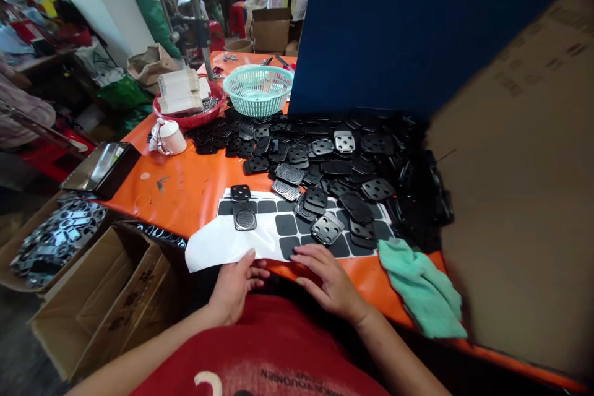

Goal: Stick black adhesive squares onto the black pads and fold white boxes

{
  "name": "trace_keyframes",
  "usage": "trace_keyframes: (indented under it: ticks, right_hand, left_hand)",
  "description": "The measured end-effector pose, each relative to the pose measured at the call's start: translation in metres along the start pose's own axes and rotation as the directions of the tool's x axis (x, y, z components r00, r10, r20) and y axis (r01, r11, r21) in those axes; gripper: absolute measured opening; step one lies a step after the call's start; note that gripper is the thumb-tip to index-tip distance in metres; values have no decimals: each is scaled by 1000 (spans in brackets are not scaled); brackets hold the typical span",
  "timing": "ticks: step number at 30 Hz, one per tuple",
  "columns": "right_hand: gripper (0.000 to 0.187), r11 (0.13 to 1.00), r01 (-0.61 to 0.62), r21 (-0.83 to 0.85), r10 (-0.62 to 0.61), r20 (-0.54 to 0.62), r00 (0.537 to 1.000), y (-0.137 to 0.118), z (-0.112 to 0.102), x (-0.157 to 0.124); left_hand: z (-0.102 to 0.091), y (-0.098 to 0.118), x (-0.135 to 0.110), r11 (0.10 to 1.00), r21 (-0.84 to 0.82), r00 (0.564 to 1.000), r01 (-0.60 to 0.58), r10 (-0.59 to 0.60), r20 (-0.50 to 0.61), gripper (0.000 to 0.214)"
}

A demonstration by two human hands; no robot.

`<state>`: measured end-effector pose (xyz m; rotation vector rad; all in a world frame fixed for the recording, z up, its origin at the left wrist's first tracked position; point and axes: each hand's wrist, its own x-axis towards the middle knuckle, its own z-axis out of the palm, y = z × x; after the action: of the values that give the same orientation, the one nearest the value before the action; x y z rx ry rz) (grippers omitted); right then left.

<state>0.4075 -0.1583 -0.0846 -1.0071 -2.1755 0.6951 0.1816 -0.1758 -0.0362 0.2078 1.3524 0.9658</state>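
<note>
A white backing sheet (218,244) with rows of black square stickers lies at the near edge of the orange table (185,185). My left hand (236,281) rests on the sheet's near edge, fingers curled against it. My right hand (327,275) lies flat on the sheet beside a black sticker, fingers stretched out. Two black plastic pads (242,207) sit on the sheet. A large heap of black square pads (334,161) covers the table behind it.
A green cloth (420,284) lies to the right of my hands. A teal basket (258,90), red bowl (192,112) and white cup (169,136) stand at the back left. Cardboard boxes (106,297) sit left below the table. A blue board (408,31) and a brown carton (524,185) stand at the right.
</note>
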Motion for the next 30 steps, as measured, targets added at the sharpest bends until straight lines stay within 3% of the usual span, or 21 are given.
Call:
trace_keyframes:
  ticks: [2, 4, 6, 9, 11, 15, 21, 26, 30]
  right_hand:
    - [34, 999, -19, 31, 19, -20, 1000, 1, -1, 0]
    - [32, 998, -37, 55, 39, -38, 998, 2, -1, 0]
    - [31, 995, -58, 76, 62, -56, 997, 3, -1, 0]
    - [29, 992, -74, 105, 83, -87, 993, 3, -1, 0]
    - [28, 990, -75, 116, 89, -117, 989, 2, 0, 0]
    - [30, 991, -72, 117, 89, -153, 984, 2, 1, 1]
    - [38, 981, -89, 172, 119, -177, 977, 5, 4, 2]
    - [44, 983, -90, 160, 125, -221, 967, 9, 6, 2]
    - [49, 995, -55, 88, 67, -135, 989, 13, 3, 2]
  left_hand:
    - [9, 2, -1, 991, 49, 988, -121, 115, 106, 22]
    - [18, 3, 2, 985, 95, 979, -147, 131, 157, 36]
    - [25, 1, 8, 983, 151, 988, -107, 88, 127, 42]
    - [30, -5, 17, 983, 176, 998, -51, 46, 32, 32]
    - [32, -9, 17, 992, 82, 996, -93, 93, -7, 29]
    - [40, -11, 14, 952, -208, 973, -223, 231, 14, 47]
    - [62, -9, 23, 960, -280, 999, 21, -8, 47, 46]
    - [69, -11, 29, 959, -282, 998, 26, -7, 65, 57]
    - [69, -15, 30, 970, -240, 996, 30, -9, 88, 50]
